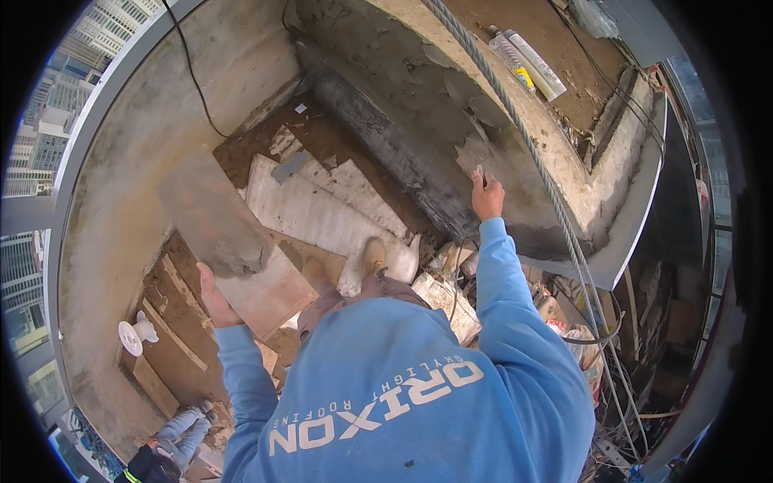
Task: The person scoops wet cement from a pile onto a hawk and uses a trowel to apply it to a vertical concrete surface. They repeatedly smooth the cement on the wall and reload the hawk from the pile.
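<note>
At far left sits one white spool (138, 333); next, the left hand (216, 298) supports one mortar-laden board (270, 294), its finger closure impossible to tell; the right hand (488, 196) pinches one half-hidden tool (481, 171) near the wall (411, 88); farther right lie two tubes (538, 66).

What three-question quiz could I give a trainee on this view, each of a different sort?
1. Which of the person's hands is at the edge of the board bearing grey mortar?
2. True or false: in the picture, the white spool lies left of the board.
3. Where does the twisted rope pass in the picture? A: left of the right hand; B: right of it.

Key: 1. The left hand; 2. True; 3. B.
</note>
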{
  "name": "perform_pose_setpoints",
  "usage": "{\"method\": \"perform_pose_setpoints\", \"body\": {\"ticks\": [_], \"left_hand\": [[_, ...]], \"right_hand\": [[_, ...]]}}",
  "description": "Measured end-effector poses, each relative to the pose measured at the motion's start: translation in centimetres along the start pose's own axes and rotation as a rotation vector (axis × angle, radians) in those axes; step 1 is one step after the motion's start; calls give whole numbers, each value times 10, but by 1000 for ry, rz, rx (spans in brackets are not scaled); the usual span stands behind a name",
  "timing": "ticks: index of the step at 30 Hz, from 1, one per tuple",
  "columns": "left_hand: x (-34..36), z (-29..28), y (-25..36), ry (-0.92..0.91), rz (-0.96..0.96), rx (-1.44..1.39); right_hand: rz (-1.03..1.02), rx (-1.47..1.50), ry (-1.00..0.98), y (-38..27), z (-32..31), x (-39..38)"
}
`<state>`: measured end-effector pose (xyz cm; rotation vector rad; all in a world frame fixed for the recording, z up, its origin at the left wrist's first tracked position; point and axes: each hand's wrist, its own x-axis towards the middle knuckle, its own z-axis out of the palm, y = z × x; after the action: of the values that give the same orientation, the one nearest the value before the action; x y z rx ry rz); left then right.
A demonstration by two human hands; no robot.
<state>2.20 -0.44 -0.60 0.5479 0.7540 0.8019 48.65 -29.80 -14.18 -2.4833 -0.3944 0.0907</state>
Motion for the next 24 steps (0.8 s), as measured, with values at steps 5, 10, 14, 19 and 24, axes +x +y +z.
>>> {"method": "perform_pose_setpoints", "body": {"ticks": [5, 10, 14, 19, 24], "left_hand": [[6, 21, -11, -56, -8, -22], [18, 15, -19, -96, -24, 20], [17, 35, -22, -174, -152, -43], [19, 50, -25, -212, -144, -26], [4, 57, -15, -195, -136, -78]], "right_hand": [[26, -198, 119, 2, -11, -41], [-67, -176, 73, -10, -11, -42], [-58, -160, -133, -60, 4, -1], [197, 211, -363, -73, 32, 89], [317, 442, -397, -69, -22, 50]]}}
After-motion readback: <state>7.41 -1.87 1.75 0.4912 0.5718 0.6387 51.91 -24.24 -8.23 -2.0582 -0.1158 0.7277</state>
